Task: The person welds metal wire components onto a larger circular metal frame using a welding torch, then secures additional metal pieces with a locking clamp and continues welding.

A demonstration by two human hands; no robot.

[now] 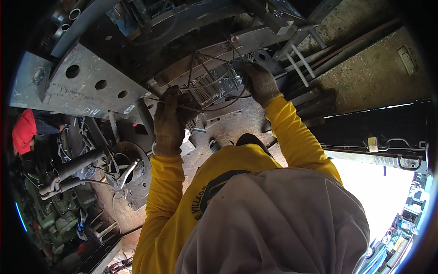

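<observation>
The frame (205, 69) is between the hands: left hand (169, 123) closed on its left rim, right hand (260, 83) on its right, fingertips partly hidden. Uneven pull could twist it; poor clearance could snag a strut on the beam (255, 39) or rods (203, 93) behind.

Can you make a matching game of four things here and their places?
1. Thin, curved metal-rod frame
2. Grey steel plate with three round holes
3. Bright red cloth
4. Two pale, straight metal rods

A. Upper left of the picture
B. Right of the brown-gloved right hand
C. Near the left edge, about mid-height
D. Held by the right hand and brown-gloved left hand

Pairs: 1-D; 2-A; 3-C; 4-B
</observation>
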